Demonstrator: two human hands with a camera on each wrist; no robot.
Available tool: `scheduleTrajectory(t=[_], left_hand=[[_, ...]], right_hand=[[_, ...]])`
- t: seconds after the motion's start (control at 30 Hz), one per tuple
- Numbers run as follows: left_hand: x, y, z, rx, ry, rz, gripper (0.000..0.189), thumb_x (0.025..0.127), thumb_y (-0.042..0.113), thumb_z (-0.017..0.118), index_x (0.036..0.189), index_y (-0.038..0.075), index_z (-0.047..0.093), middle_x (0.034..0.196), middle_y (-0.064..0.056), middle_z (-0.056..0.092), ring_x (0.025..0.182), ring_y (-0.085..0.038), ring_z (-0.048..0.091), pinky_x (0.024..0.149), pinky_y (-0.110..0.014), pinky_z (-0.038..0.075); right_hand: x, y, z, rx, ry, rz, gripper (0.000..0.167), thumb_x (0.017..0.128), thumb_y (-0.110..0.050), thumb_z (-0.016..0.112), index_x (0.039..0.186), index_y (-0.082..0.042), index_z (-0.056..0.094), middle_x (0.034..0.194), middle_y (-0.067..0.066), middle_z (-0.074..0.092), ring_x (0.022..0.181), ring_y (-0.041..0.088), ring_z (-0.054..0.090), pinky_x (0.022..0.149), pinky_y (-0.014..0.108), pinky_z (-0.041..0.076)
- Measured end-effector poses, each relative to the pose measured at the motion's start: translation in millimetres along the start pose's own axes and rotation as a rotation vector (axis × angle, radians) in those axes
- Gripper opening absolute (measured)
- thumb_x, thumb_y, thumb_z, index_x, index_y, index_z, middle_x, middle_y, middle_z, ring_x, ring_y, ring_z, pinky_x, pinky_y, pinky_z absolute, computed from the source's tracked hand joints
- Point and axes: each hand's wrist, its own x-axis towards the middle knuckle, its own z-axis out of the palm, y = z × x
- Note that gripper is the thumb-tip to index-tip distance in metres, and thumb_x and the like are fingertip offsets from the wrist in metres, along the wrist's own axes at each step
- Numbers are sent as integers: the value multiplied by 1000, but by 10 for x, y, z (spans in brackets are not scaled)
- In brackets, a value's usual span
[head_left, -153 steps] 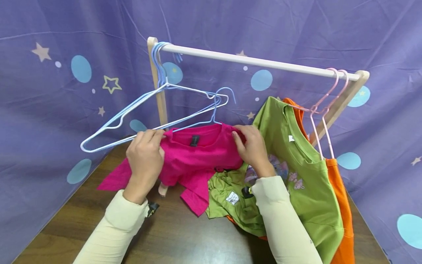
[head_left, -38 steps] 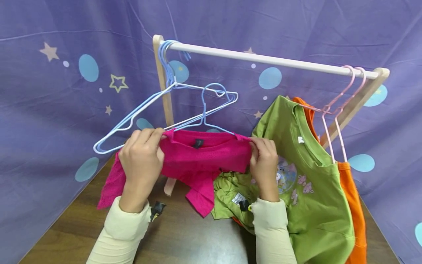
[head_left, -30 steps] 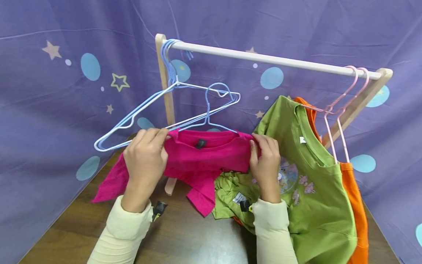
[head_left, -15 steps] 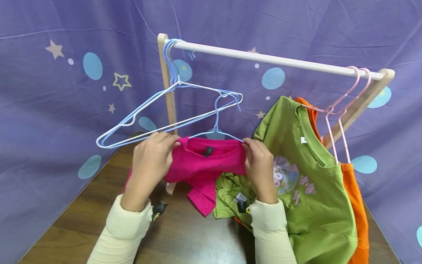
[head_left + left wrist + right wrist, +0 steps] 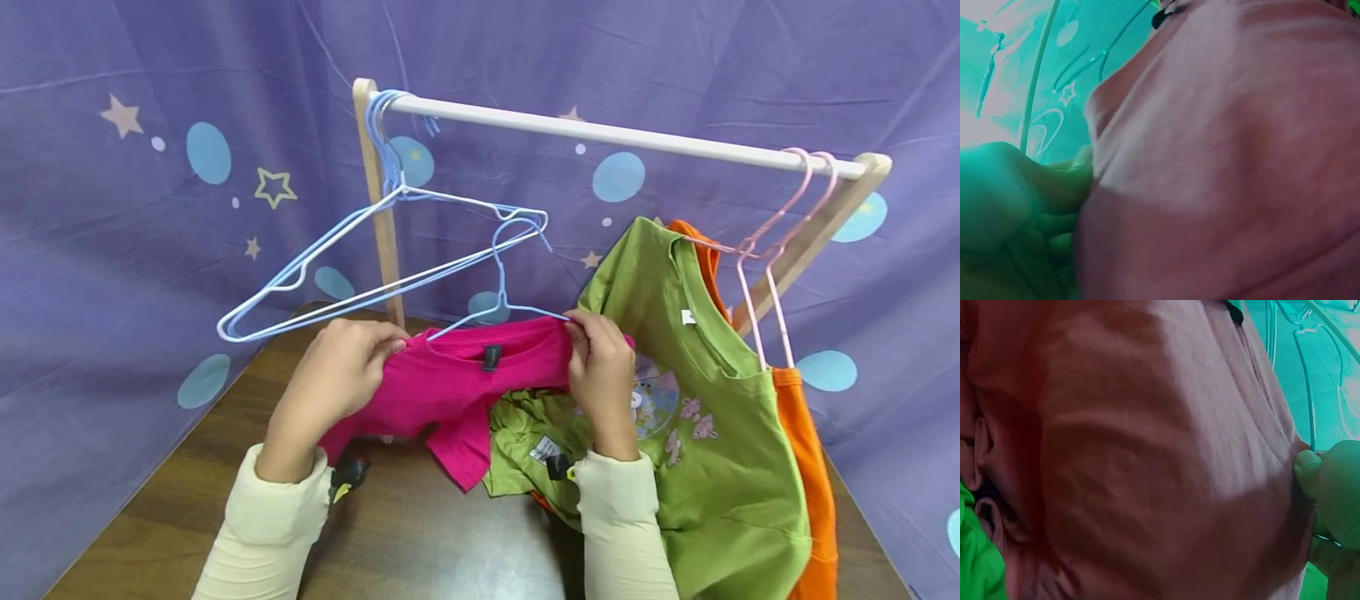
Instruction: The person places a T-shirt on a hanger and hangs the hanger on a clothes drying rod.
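A bright pink T-shirt (image 5: 442,396) with a dark neck label (image 5: 491,358) hangs between my two hands in the head view. Inside its neckline sits a blue wire hanger (image 5: 501,287), hook up and bent to the right, tilted with its left arm lower. My left hand (image 5: 337,367) pinches the shirt's left shoulder between thumb and fingers. At the opposite shoulder my right hand (image 5: 603,371) pinches the fabric, close to the hanger's right arm. Both wrist views are mostly filled by shirt fabric (image 5: 1222,162). The hanger's ends are hidden.
A clothes rack with a white rail (image 5: 600,133) stands behind. White and blue hangers (image 5: 330,225) hang at its left end. A green shirt (image 5: 727,467) and an orange garment (image 5: 810,483) hang on pink hangers at the right. Crumpled green cloth (image 5: 517,425) lies on the wooden table (image 5: 435,533).
The blue hanger's hook has turned from left to right since about one second ago. My left hand and the shirt's left shoulder have come lower, so shirt and hanger tilt. Both hands keep their grip.
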Motion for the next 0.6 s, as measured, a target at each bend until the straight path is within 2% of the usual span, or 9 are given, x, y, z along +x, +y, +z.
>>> scheduleTrajectory(t=[0.07, 0.17, 0.3, 0.47, 0.6], left_hand=[[-6, 5, 1, 6, -16, -17, 12, 92, 5, 73, 102, 5, 80, 89, -8, 77, 73, -24, 70, 72, -48, 56], [-20, 17, 4, 19, 25, -19, 12, 92, 8, 74, 103, 5, 79, 92, -8, 77, 80, -27, 72, 75, -49, 56], [-35, 56, 15, 41, 118, 45, 16, 89, 10, 80, 104, 5, 78, 96, -9, 75, 89, -29, 71, 79, -47, 56], [-23, 100, 78, 175, 267, 150, 15, 85, 4, 80, 99, 1, 77, 90, -10, 73, 84, -31, 67, 72, -45, 57], [1, 89, 115, 231, 399, 153, 9, 86, -2, 75, 96, -1, 76, 88, -12, 72, 81, -34, 65, 69, -46, 56]], right_hand=[[0, -3, -4, -3, -7, -1, 11, 98, -4, 65, 103, 0, 74, 96, 15, 74, 92, 34, 71, 83, 47, 55], [-2, -19, -5, -5, -20, 4, 11, 98, -4, 65, 104, 0, 74, 98, 15, 74, 94, 34, 71, 85, 47, 55], [-1, -49, 2, -7, 7, 27, 11, 98, -4, 65, 104, 0, 74, 98, 15, 74, 94, 33, 71, 84, 47, 55], [20, -110, 42, 9, 43, 30, 11, 98, -5, 64, 102, 1, 73, 95, 16, 73, 89, 36, 68, 82, 48, 53], [41, -142, 63, 51, 18, 5, 12, 99, -4, 63, 103, 3, 73, 96, 17, 73, 87, 38, 65, 84, 47, 50]])
